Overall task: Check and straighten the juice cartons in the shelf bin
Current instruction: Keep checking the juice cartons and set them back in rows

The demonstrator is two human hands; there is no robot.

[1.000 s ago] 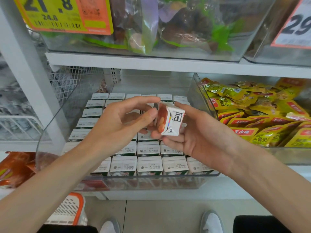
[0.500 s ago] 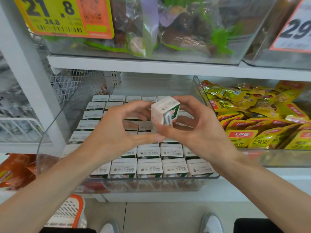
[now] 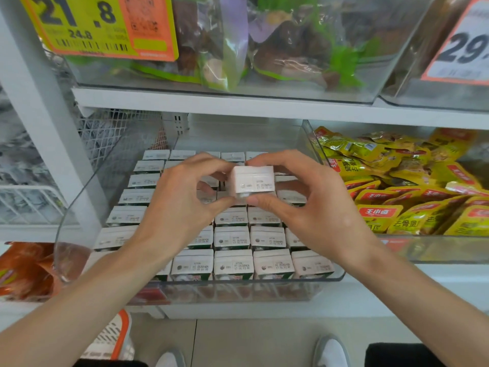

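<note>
Upper left of frame: yellow tag, reads 21.8.
Far left, mid-height: wire rack.
Lower left: orange bag; under it, at bottom edge, basket with orange rim.
Left of centre through centre: clear bin on middle shelf, packed with cartons in upright rows, white tops with date print facing up. Visible rows even; middle rows partly hidden by hands.
Top centre: bagged goods in upper bin.
Centre left: left hand, fingers curled, thumb and forefinger tips pinching left side of lifted carton.
Centre: lifted carton above the rows, over mid-bin, printed top toward camera, roughly level.
Centre right: right hand, grasping same carton, forefinger on far edge, thumb on near edge, other fingers curled behind.
Bottom centre: two shoes on floor.
Right: yellow packs heaped in second bin, just beside first.
Upper right: white tag, reads 29, cut by frame edge.
</note>
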